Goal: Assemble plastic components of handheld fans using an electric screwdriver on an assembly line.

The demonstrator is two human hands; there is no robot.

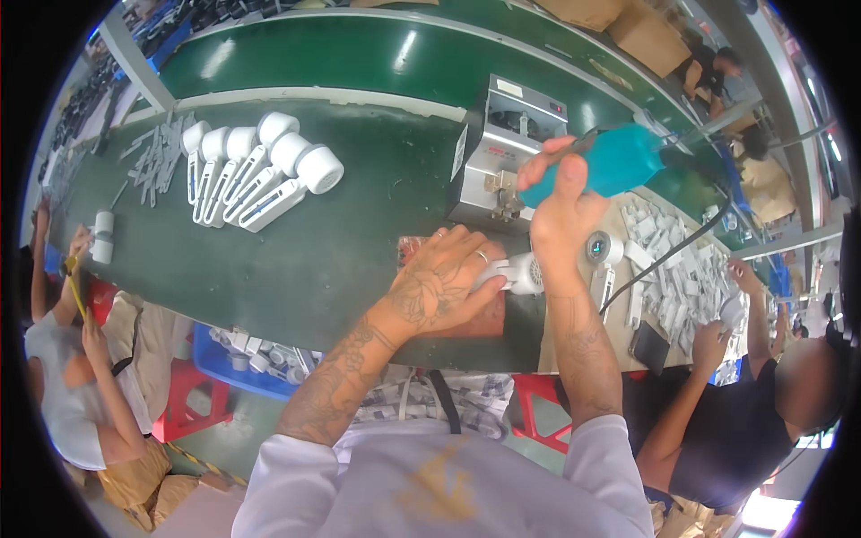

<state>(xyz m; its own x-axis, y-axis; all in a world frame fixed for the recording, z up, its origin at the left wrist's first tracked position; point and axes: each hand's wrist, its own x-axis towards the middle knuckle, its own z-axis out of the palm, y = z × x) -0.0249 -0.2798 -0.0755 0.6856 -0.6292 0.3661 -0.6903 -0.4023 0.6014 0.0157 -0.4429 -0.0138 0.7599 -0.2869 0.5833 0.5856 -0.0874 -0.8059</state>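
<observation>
My left hand (448, 273) is closed round the handle part of a white handheld device (525, 274) with a round, grilled head. It presses the device down on a reddish-brown mat (480, 325) on the green bench. In my right hand (567, 202) is a teal electric screwdriver (619, 160), its fingers wrapped round the body. The tool's front end is by the front of a metal screw feeder (516, 134); its bit is hard to make out. Right of my right wrist lies another white device (604, 251) with a round dark display.
Several white devices (256, 179) lie in a row at left, beside grey strips (160, 157). A pile of white parts (673, 260) and a dark flat object (649, 348) are at right. A black cable (673, 249) crosses there. Co-workers sit either side; a blue bin (215, 363) holds parts.
</observation>
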